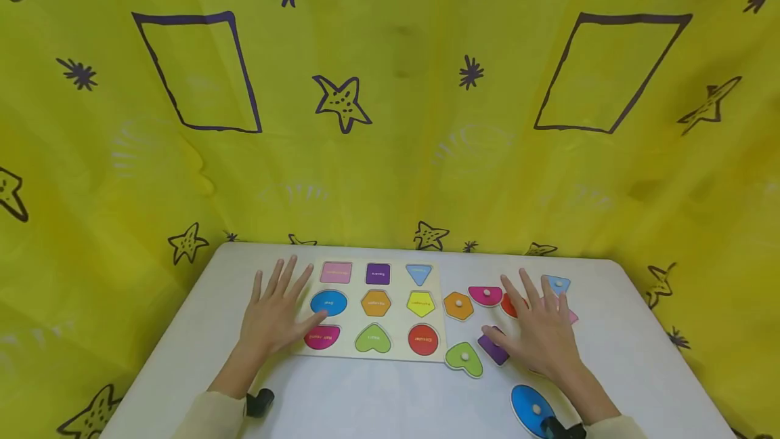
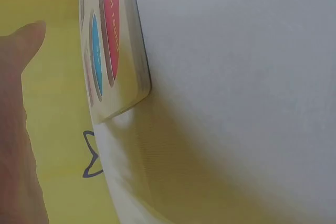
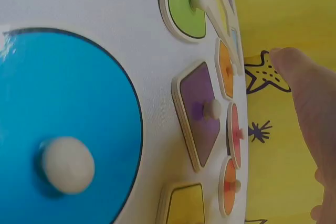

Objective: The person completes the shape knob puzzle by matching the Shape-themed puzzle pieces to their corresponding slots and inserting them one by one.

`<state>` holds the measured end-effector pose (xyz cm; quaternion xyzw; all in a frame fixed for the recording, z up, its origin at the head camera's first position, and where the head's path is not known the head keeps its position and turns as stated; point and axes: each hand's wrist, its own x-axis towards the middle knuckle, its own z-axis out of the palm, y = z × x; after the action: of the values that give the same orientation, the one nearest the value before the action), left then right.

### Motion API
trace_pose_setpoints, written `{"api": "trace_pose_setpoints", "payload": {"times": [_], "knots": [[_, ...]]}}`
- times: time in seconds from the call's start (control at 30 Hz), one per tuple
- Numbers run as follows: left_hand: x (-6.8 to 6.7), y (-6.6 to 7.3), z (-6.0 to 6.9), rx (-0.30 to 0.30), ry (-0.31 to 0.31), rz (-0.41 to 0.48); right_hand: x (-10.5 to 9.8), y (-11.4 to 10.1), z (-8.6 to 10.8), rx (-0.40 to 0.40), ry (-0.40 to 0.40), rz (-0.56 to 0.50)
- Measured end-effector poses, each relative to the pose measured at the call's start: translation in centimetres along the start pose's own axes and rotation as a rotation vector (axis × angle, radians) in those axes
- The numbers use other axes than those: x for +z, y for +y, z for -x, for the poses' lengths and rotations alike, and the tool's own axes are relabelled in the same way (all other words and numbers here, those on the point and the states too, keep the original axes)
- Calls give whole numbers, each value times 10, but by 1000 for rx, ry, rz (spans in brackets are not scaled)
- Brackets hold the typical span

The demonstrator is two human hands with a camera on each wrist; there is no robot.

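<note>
My left hand (image 1: 274,314) is held palm down with fingers spread, over the left edge of a pale puzzle board (image 1: 399,348). It holds nothing; its thumb is over the board's blue oval. My right hand (image 1: 542,337), also spread and holding nothing, hovers above loose knobbed puzzle pieces. Around it lie a purple square piece (image 1: 491,351), a red round piece (image 1: 509,306), a blue triangle piece (image 1: 559,284) and a pink piece (image 1: 573,316), partly hidden by the hand. A yellow piece (image 3: 186,205) shows in the right wrist view.
Left of the right hand lie a green heart piece (image 1: 457,356), an orange hexagon piece (image 1: 451,308) and a pink half-round piece (image 1: 485,299). A blue oval piece (image 1: 525,398) is near the front. Behind the white table (image 1: 365,398) hangs a yellow patterned curtain (image 1: 390,175).
</note>
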<state>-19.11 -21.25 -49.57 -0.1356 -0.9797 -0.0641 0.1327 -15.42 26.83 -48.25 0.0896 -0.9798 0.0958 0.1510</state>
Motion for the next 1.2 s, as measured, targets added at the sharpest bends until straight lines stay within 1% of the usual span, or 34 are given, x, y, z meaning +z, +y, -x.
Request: {"api": "trace_pose_setpoints", "payload": {"times": [0.1,0.2,0.3,0.47,0.63,0.8,1.0,1.2], "knots": [[2,0,3,-11,-16,13,-2,6,1,6,-1,-13],[3,-2,6,-29,-53,32,-2,17,2,24,-15,-19],[5,-8,12,-51,-96,85,0,29,3,24,-10,-49],[8,-17,22,-60,-157,195,2,48,7,32,18,-128],[9,-20,28,-58,-215,245,5,65,11,78,-15,-191],[11,-23,29,-55,-241,273,10,82,15,116,-13,-265],[15,-28,29,-44,-258,292,19,101,18,161,5,-323],[14,-30,29,-45,-289,310,20,111,20,246,-20,-363]]}}
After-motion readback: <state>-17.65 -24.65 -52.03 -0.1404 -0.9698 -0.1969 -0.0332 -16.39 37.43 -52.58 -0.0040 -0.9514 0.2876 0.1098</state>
